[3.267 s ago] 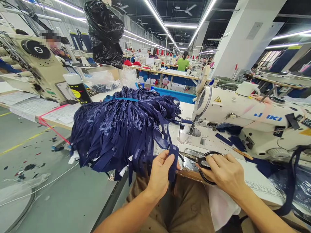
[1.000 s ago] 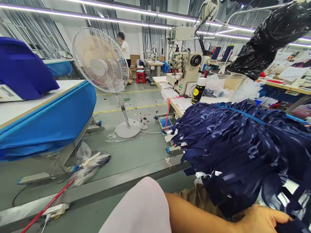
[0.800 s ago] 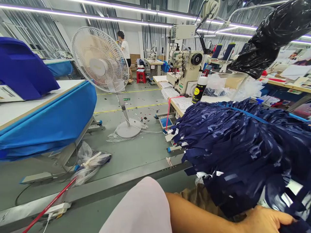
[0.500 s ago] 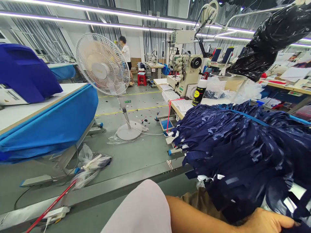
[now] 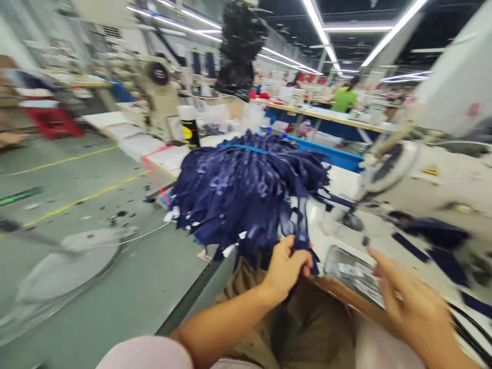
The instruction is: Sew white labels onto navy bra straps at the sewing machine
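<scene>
The grey floor (image 5: 134, 287) spread widest, filling the left side below yellow lines. The white sewing table (image 5: 342, 180) came next, its brown front edge running above the wearer's brown trousers (image 5: 319, 328). At its right end stood a white sewing machine (image 5: 442, 189), smeared by motion blur. To the machine's left, a thick bundle of navy strips (image 5: 238, 200) lay heaped on the table, its ends drooping over the front edge. A pale round base (image 5: 73, 266) sat on the floor at the far left.

Beyond the bundle rose a cream sewing machine (image 5: 161, 102) on another table, and near it a lumpy form in black plastic (image 5: 240, 51). The right hand (image 5: 411, 292) was above the table's front edge, index finger stretched toward the machine's needle area and the fingers partly parted (too blurred to count them, though the space by the fingertip looked free). The left hand (image 5: 286, 266) was at the bundle's near right corner, its thumb and fingers closed on the lower end of a single strip (image 5: 303, 225).

Smaller things followed: a black bottle with a white cap (image 5: 189, 128) behind the bundle, navy scraps (image 5: 409, 246) flat beside the white machine, a blue band (image 5: 249, 148) across the bundle's top, and white tags (image 5: 229, 250) at its lower ends.
</scene>
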`<state>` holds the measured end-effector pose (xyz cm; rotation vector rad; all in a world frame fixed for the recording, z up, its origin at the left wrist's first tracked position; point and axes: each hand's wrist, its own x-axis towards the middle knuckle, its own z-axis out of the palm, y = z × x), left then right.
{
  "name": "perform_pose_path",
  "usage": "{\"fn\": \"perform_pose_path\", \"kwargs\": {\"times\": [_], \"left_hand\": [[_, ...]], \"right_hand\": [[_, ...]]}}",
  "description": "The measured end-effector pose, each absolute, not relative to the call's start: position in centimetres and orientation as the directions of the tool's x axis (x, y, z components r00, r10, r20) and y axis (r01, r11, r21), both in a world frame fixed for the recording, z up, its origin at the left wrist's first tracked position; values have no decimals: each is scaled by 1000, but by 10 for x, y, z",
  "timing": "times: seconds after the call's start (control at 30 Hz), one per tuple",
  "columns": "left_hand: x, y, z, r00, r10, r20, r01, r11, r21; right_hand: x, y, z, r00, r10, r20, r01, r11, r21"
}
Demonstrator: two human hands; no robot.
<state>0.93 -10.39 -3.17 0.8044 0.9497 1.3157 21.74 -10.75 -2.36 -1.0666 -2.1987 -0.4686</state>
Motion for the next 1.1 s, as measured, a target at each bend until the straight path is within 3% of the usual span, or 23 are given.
{"fn": "perform_pose_path", "kwargs": {"times": [0.27,0.5,0.6,0.83,1.1], "left_hand": [[13,-99,-34,92,994,-56,-451,91,888],[14,-100,-35,115,993,-15,-393,60,917],[14,-102,-33,136,991,7,-365,44,930],[11,-102,-32,176,984,31,-251,15,968],[12,-101,-33,191,981,38,-315,24,949]], "right_hand": [[175,-106,-22,-493,614,616,791,611,24],[154,-100,-17,-363,740,566,728,604,-324],[147,-95,-13,-334,752,569,711,597,-372],[144,-86,-13,-414,750,517,718,618,-322],[149,-92,-18,-455,603,656,728,676,-116]]}}
